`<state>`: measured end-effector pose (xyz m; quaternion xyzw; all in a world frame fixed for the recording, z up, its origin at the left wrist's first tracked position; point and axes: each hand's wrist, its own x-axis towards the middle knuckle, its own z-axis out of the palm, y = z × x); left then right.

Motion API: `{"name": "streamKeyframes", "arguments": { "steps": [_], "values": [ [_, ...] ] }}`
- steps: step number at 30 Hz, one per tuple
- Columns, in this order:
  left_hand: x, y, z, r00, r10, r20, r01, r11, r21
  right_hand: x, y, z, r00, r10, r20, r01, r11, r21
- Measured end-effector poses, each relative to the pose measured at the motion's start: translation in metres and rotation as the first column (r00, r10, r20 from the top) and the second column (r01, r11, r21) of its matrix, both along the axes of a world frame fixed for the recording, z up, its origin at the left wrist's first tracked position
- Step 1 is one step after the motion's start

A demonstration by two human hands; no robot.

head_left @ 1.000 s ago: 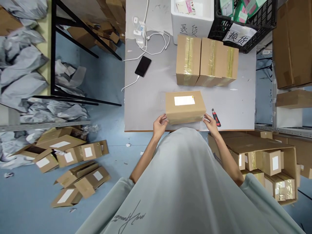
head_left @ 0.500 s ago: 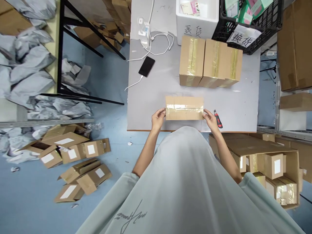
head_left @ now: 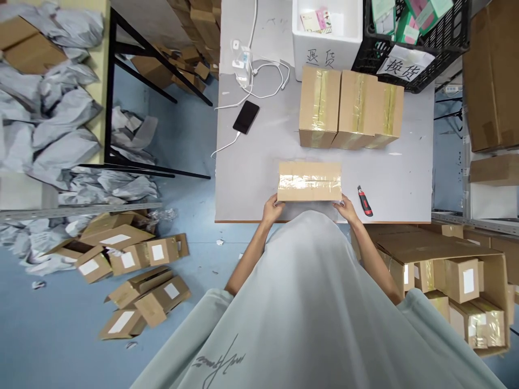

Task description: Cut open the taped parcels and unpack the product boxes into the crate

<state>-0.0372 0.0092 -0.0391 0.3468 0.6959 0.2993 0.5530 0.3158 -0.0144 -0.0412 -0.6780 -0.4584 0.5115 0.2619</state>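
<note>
A small cardboard box (head_left: 310, 181) with shiny clear tape along its top is at the near side of the grey table. My left hand (head_left: 273, 208) grips its near left corner, fingers curled in under the edge. At the near right corner, my right hand (head_left: 344, 208) holds the box in the same way, its fingertips partly hidden. Just right of that hand lies a red and black utility knife (head_left: 365, 201), touched by neither hand. Whether the box rests on the table or is slightly raised, I cannot tell.
Three taped cartons (head_left: 357, 108) stand in a row farther back. Behind them are a white foam bin (head_left: 324, 51) and a black crate (head_left: 421, 70). A phone (head_left: 246, 117) on a white cable lies left on the table (head_left: 259, 156). A large open carton (head_left: 438, 243) sits below right.
Both hands have slid from the box's left and right sides to its near corners. The box stays in almost the same place, and the whole view has shifted slightly.
</note>
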Motion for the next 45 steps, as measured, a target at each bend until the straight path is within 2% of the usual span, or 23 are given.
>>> {"name": "streamKeyframes", "arguments": {
  "steps": [5, 8, 10, 14, 18, 22, 26, 29, 32, 35, 39, 42, 45],
  "values": [
    [0.000, 0.006, 0.016, 1.000, -0.018, 0.015, 0.017, 0.994, 0.104, 0.006, 0.001, 0.032, 0.996, -0.064, -0.057, 0.068, 0.995, 0.076],
    [-0.001, 0.010, 0.022, 0.995, -0.045, -0.087, 0.061, 0.981, 0.185, 0.004, 0.008, 0.047, 0.994, -0.104, 0.024, 0.099, 0.984, 0.147],
    [-0.001, 0.013, 0.022, 0.986, -0.055, -0.155, 0.083, 0.980, 0.179, 0.001, 0.014, 0.051, 0.992, -0.089, 0.087, 0.076, 0.987, 0.142],
    [-0.003, 0.019, 0.013, 0.989, -0.033, -0.147, 0.051, 0.991, 0.123, -0.005, 0.020, 0.046, 0.998, -0.017, 0.068, 0.012, 0.997, 0.077],
    [-0.011, 0.017, 0.002, 1.000, 0.011, -0.021, -0.010, 0.997, 0.072, -0.003, 0.013, 0.032, 0.994, -0.092, -0.056, 0.093, 0.995, 0.016],
    [-0.017, 0.007, -0.004, 1.000, 0.012, -0.012, -0.012, 1.000, -0.011, -0.003, 0.000, 0.018, 0.997, -0.082, 0.005, 0.082, 0.991, -0.103],
    [-0.016, -0.005, -0.004, 0.999, -0.038, -0.036, 0.035, 0.997, -0.076, -0.009, -0.011, 0.015, 0.998, -0.054, 0.035, 0.058, 0.991, -0.121],
    [-0.015, -0.007, 0.002, 0.998, -0.042, -0.044, 0.038, 0.996, -0.077, -0.010, -0.013, 0.022, 0.998, -0.056, 0.042, 0.060, 0.993, -0.102],
    [-0.014, -0.001, 0.015, 0.999, -0.008, -0.037, 0.007, 1.000, -0.022, -0.008, -0.005, 0.037, 0.997, -0.065, 0.034, 0.067, 0.996, -0.061],
    [-0.016, 0.014, 0.034, 0.997, 0.051, -0.058, -0.044, 0.992, 0.115, -0.006, 0.011, 0.059, 0.994, -0.106, 0.036, 0.104, 0.993, 0.055],
    [-0.021, 0.035, 0.055, 0.987, 0.065, -0.149, -0.022, 0.961, 0.274, -0.011, 0.036, 0.085, 0.986, -0.146, 0.085, 0.127, 0.972, 0.199],
    [-0.024, 0.044, 0.058, 0.970, 0.069, -0.232, -0.009, 0.969, 0.249, -0.019, 0.044, 0.091, 0.985, -0.129, 0.119, 0.102, 0.972, 0.210],
    [-0.027, 0.041, 0.052, 0.958, 0.077, -0.275, -0.026, 0.983, 0.183, -0.029, 0.039, 0.084, 0.984, -0.123, 0.128, 0.102, 0.982, 0.157]
  ]
}}
